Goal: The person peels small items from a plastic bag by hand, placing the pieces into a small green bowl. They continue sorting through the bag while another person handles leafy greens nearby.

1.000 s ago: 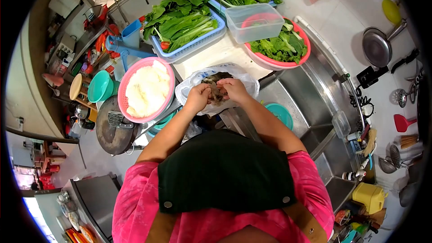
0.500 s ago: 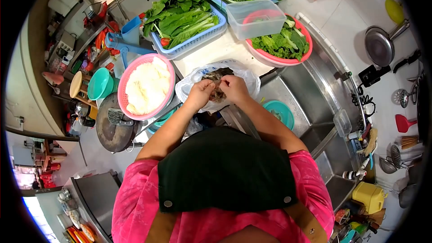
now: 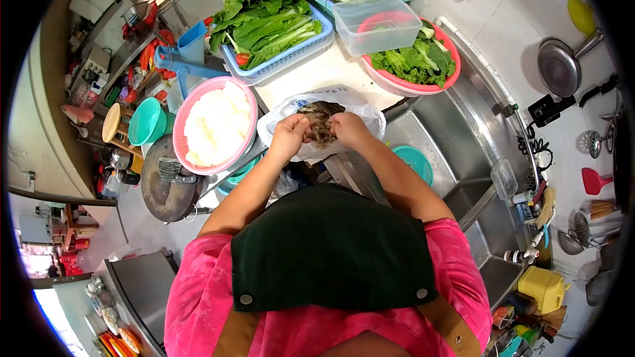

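Observation:
A white plastic bag (image 3: 372, 119) lies open on the counter, with a heap of brownish food (image 3: 324, 110) inside that looks like shrimp. My left hand (image 3: 291, 135) is over the bag's left part, its fingers closed on a piece of that brownish food. Opposite it, my right hand (image 3: 348, 128) pinches the right side of the same clump. The two hands are a short gap apart, and the piece between them is too small to make out clearly.
Left of the bag stands a pink basket (image 3: 251, 125) of white food. Behind are a blue basket (image 3: 291, 56) of leafy greens, a clear container (image 3: 377, 36) and a red basket (image 3: 423, 89) of greens. A steel sink (image 3: 456, 152) holding a teal bowl (image 3: 413, 158) is at the right.
My hands have moved slightly apart, and more of the brownish clump shows between them.

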Available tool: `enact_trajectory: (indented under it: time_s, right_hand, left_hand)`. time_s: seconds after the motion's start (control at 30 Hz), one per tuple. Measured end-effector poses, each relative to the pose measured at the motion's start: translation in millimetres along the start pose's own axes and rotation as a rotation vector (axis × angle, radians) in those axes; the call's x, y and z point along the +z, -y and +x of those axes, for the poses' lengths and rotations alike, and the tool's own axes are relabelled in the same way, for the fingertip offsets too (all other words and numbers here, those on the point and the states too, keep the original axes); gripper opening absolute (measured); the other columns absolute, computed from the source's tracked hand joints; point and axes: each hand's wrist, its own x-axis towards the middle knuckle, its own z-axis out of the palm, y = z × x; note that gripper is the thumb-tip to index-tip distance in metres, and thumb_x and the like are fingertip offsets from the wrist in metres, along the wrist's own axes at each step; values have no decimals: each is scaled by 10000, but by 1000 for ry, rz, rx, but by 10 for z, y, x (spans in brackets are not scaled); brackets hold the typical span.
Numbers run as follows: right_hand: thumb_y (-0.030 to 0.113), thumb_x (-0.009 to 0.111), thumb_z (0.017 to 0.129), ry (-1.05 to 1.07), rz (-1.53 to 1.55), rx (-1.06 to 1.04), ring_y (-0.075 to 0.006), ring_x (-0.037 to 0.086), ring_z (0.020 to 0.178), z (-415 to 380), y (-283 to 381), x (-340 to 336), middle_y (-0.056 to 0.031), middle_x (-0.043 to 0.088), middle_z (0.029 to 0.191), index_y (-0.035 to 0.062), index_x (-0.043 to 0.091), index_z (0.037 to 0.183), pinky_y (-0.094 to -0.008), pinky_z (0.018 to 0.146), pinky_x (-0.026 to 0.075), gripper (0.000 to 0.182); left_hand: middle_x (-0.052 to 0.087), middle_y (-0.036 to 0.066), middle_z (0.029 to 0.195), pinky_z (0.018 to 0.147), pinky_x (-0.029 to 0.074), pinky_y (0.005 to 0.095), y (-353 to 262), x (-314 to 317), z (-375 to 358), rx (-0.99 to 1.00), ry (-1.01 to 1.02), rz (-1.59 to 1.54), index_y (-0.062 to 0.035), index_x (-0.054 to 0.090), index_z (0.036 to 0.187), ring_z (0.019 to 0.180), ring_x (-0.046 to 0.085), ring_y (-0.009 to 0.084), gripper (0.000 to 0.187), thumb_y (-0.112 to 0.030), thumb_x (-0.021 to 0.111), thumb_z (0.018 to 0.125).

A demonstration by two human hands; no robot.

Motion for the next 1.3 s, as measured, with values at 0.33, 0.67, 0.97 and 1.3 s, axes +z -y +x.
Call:
enact_trajectory:
  time_s: [0.33, 0.67, 0.97, 1.3]
  right_hand:
    - [89, 558, 746, 122, 783, 218, -125, 582, 614, -137, 467, -156, -102, 615, 707, 0, 612, 894, -278, 552, 471, 181]
    - [81, 574, 659, -212, 208, -77, -239, 593, 593, -101, 405, -98, -139, 609, 671, 26, 631, 735, -307, 574, 470, 109]
    - [103, 582, 701, -46, -381, -292, -242, 592, 822, -27, -128, 41, -130, 612, 945, 71, 639, 877, -310, 700, 465, 188]
    - [170, 627, 749, 92, 546, 134, -119, 568, 600, -157, 438, -132, -100, 609, 718, -25, 602, 877, -259, 542, 475, 235]
  left_hand:
    - [514, -9, 635, 469, 380, 207, 2, 55, -20, 19, 38, 134, -27, 562, 822, 505, 441, 69, 149, -140, 475, 868]
    - [504, -12, 600, 474, 378, 217, 14, 73, -37, 49, 104, 181, -25, 563, 760, 516, 451, 70, 170, -140, 487, 860]
    - [516, -5, 640, 509, 397, 206, 254, -83, 87, 190, -56, 295, -28, 610, 886, 540, 455, 77, 135, -122, 523, 841]
    - [570, 36, 680, 499, 399, 196, -118, 141, -95, 16, -15, -35, 73, 581, 913, 554, 491, 76, 158, -29, 571, 793]
